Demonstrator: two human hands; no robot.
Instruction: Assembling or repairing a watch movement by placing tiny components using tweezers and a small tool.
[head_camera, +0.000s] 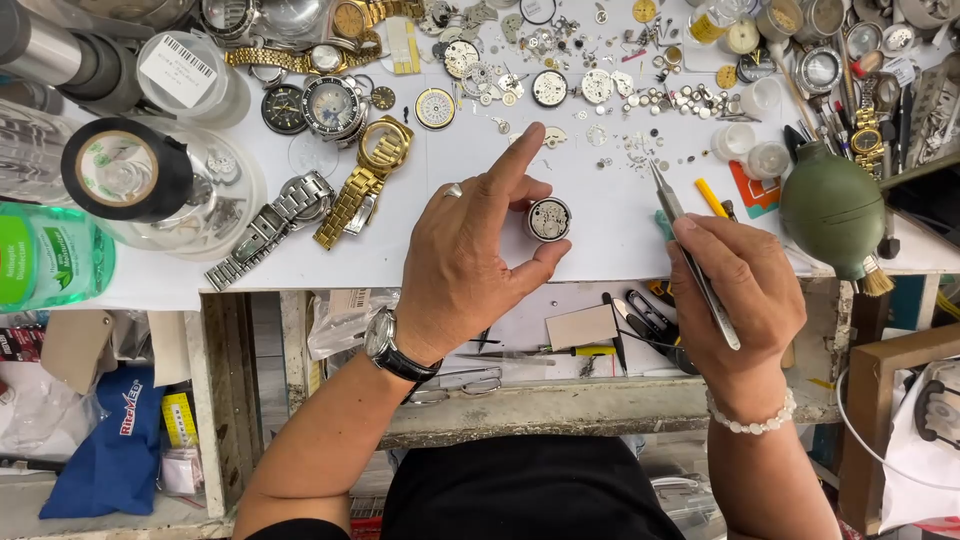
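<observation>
Currently left hand pinches a small round watch movement between thumb and fingers, index finger raised. Right hand is closed around metal tweezers, tips pointing away, just right of the movement. Green rubber blower sits further right of the movement. Gold bracelet watch and steel bracelet watch lie left of it; loose gears and dials behind it.

Scattered watch parts too small

A white barcode label tops a clear tub; a green-labelled bottle lies far left.
</observation>
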